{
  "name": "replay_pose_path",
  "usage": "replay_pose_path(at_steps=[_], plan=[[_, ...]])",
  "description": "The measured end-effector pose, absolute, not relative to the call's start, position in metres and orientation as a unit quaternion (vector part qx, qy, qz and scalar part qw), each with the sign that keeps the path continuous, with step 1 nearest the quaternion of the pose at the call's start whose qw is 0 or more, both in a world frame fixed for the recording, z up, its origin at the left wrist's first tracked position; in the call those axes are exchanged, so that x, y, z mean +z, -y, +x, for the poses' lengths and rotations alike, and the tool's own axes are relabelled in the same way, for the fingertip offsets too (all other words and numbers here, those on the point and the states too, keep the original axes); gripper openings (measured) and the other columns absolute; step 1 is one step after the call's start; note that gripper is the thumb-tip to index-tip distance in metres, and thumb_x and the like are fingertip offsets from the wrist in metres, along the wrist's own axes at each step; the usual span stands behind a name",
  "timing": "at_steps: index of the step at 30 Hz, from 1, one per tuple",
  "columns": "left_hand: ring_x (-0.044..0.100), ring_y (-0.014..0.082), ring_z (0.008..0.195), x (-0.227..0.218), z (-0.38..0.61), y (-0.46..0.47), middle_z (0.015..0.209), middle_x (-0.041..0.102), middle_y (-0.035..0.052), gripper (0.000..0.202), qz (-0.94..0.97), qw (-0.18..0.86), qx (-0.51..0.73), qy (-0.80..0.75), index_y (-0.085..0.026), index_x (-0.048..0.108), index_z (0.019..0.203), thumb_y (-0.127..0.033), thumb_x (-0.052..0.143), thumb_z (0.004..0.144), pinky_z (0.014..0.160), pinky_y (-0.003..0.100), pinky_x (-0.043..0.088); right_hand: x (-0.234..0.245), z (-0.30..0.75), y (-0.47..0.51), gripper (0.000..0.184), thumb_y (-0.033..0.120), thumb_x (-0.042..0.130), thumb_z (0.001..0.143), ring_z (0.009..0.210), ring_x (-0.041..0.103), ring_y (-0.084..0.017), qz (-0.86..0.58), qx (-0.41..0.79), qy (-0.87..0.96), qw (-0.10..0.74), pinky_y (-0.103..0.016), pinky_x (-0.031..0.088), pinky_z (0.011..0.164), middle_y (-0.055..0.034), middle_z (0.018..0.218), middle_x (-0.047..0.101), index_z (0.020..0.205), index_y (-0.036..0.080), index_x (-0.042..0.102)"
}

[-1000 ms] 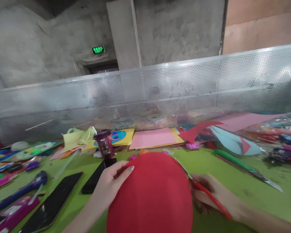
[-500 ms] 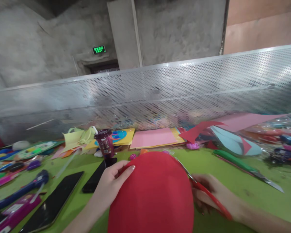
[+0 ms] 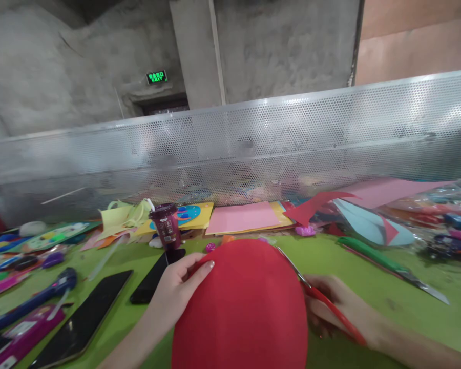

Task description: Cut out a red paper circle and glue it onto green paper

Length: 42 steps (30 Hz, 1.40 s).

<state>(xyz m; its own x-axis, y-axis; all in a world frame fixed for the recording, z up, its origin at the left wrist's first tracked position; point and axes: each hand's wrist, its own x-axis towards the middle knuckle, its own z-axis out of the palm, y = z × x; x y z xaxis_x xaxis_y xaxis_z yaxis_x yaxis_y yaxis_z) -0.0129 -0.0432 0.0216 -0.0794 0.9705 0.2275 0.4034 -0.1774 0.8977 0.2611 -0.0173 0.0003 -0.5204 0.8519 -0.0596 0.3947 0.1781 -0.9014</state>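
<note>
A large red sheet of paper (image 3: 242,307) with a rounded outline stands before me over the green table. My left hand (image 3: 184,279) pinches its upper left edge, thumb on the near face and fingers behind. On the other side, my right hand (image 3: 330,302) grips a pair of scissors (image 3: 330,305) with red handles. Their metal blade points up and left along the paper's right edge. Part of the scissors and some right-hand fingers are hidden behind the handle and paper, so I cannot tell whether the blades touch it.
Two black phones (image 3: 84,318) (image 3: 153,279) and a purple lidded cup (image 3: 166,228) stand left. A green-handled knife (image 3: 392,266) lies right. Pink paper (image 3: 242,218), red offcuts (image 3: 311,207) and light-blue paper (image 3: 372,223) line the back, before a perforated metal screen (image 3: 230,138).
Almost nothing differs. The red paper has shifted very slightly, while both hands and the scissors keep nearly the same place.
</note>
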Motion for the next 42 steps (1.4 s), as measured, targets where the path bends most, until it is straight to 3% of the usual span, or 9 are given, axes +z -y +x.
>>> replay_pose_path(at_steps=[18, 26, 42], plan=[[0.055, 0.0152, 0.069, 0.024, -0.015, 0.044, 0.075, 0.063, -0.0008, 0.022, 0.611, 0.299, 0.467, -0.565, -0.021, 0.059, 0.079, -0.04, 0.05, 0.074, 0.054, 0.019, 0.039, 0.0, 0.259, 0.016, 0.012, 0.023, 0.046, 0.074, 0.04, 0.049, -0.007, -0.451, 0.469, 0.723, 0.234, -0.015, 0.033, 0.037, 0.0052, 0.045, 0.048, 0.063, 0.017, 0.043], [0.057, 0.0138, 0.071, 0.026, -0.014, 0.044, 0.076, 0.063, -0.0027, 0.02, 0.599, 0.305, 0.478, -0.566, -0.022, 0.06, 0.08, -0.039, 0.052, 0.074, 0.056, 0.017, 0.04, -0.005, 0.26, 0.015, 0.025, 0.036, 0.04, 0.079, 0.039, 0.047, -0.007, -0.453, 0.455, 0.732, 0.226, -0.015, 0.033, 0.037, 0.0054, 0.043, 0.046, 0.063, 0.017, 0.044], [0.058, 0.0173, 0.068, 0.03, -0.006, 0.047, 0.073, 0.064, -0.0001, 0.022, 0.582, 0.31, 0.475, -0.582, -0.02, 0.06, 0.074, -0.04, 0.052, 0.071, 0.057, 0.022, 0.043, 0.002, 0.262, 0.016, 0.018, 0.031, 0.049, 0.072, 0.046, 0.053, -0.01, -0.434, 0.52, 0.695, 0.242, -0.017, 0.036, 0.041, 0.0036, 0.051, 0.053, 0.062, 0.018, 0.04]])
